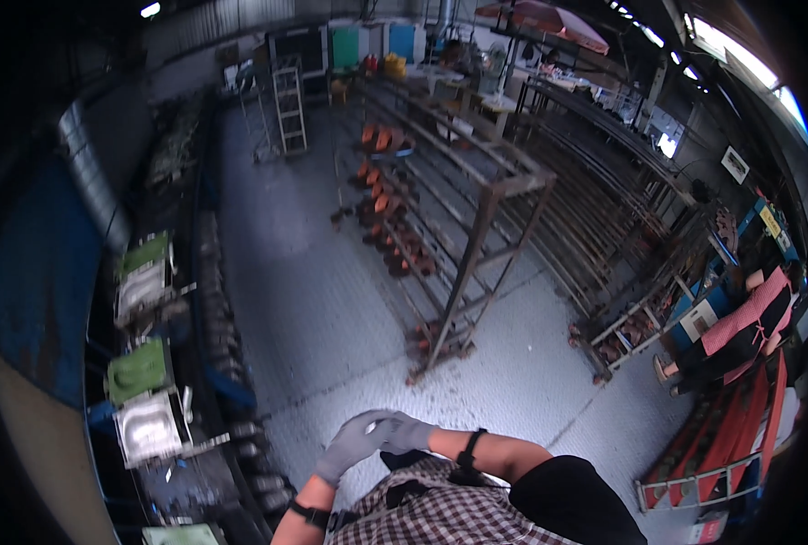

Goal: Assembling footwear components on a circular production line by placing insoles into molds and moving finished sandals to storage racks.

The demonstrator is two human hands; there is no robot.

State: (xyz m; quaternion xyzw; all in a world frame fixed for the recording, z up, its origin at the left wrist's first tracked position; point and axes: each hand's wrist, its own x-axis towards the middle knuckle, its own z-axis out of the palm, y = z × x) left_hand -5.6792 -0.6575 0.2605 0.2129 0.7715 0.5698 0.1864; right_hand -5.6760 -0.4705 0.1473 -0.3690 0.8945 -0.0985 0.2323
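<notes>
As far as can be told, stage: between handlings, by judgement; left hand [346, 449] and right hand [409, 433] together at the waist, no workpiece visible in either.
Fingers: bunched and pressed together, glove against glove; tips mostly hidden, so impossible to tell whether pinching anything small.
Silver trays [148, 429]: on the dark bench [190, 486] to the left, well apart from both hands; probably the nearest working pieces.
Done, seemingly: green panels [139, 371] beside the trays rather than over them, so apparently open to reach; orange-and-dark pieces [386, 200] already lined up low on the rack [465, 272].
Remaining: impossible to count; tray contents too washed out to read, no hand at any tray.
Gloves: matte grey fabric, close-fitting, reaching to the wrists, with dark bands [310, 515] further up the forearms.
Checked cloth [449, 509]: brown and white, soft, creased across the front of the body.
Tray surface: bright metal, shallow, squarish, with a rounded hollow.
Panel surface: dull green, flat, squarish, faintly moulded.
Rack frame: straight, worn metal bars, long and open.
Dark pieces [251, 451]: rounded, close-set row along the bench's near side; kind uncertain.
Floor [281, 300]: pale grey, finely textured, softly shining.
Red panels [727, 440]: long, slanting, within a pale metal frame at far right.
</notes>
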